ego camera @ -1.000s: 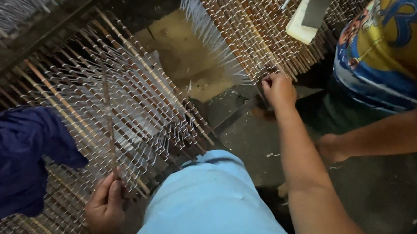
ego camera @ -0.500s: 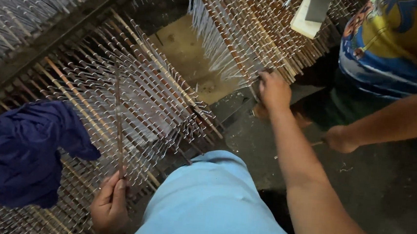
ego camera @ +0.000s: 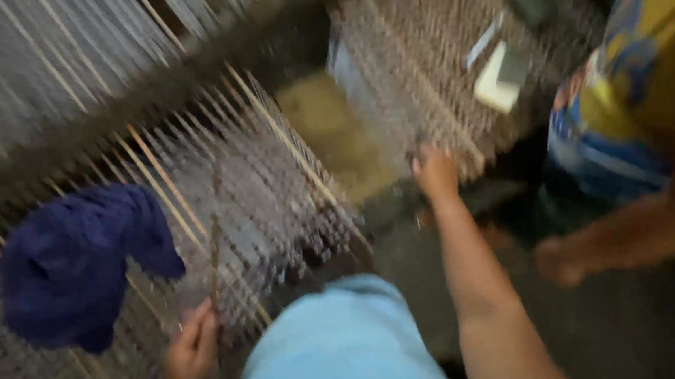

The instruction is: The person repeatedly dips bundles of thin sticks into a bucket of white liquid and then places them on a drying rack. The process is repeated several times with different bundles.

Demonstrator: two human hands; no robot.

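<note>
The picture is blurred by motion. My left hand (ego camera: 193,347), at the bottom left, grips a thin brown stick (ego camera: 214,240) that stands up across a rack of wooden slats strung with pale threads (ego camera: 273,201). My right hand (ego camera: 435,173) reaches forward with its fingers closed at the lower edge of a second threaded rack (ego camera: 416,84); whether it grips anything there is unclear. My light blue clothing (ego camera: 350,345) fills the bottom middle.
A dark blue cloth (ego camera: 71,262) lies on the left rack. Another person in a yellow and blue striped shirt (ego camera: 637,100) stands at the right, one hand (ego camera: 558,260) hanging low. A white object (ego camera: 499,82) rests on the far rack. Between the racks is a brownish floor (ego camera: 334,130).
The view has swung and gone blurry. The blue cloth now sits further right in the picture. Both of my hands keep their places on the stick and at the rack.
</note>
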